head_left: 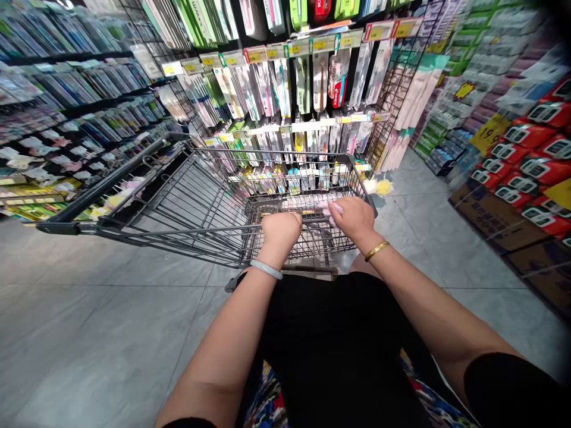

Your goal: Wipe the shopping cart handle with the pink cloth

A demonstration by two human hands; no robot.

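Observation:
A grey wire shopping cart (pixel 209 229) stands sideways in front of me, its handle end to the left. My left hand (pixel 282 230), with a pale bangle at the wrist, is closed around the near top rim of the basket. Farther right along that rim, my right hand (pixel 355 219) is closed on a small pale pink, soft-looking item (pixel 332 209). Its exact kind is hard to make out. Whether the right hand also grips the rim cannot be told. Some flat packaging (pixel 307 212) shows inside the basket, partly behind the rim.
Ahead, a rack of packaged toothbrushes (pixel 302 84) hangs beyond the cart. Shelves of small packaged goods (pixel 80 89) line the left. Stacked red packs (pixel 530 134) sit on cardboard boxes (pixel 491 223) to the right. Grey tile floor (pixel 111 327) surrounds the cart.

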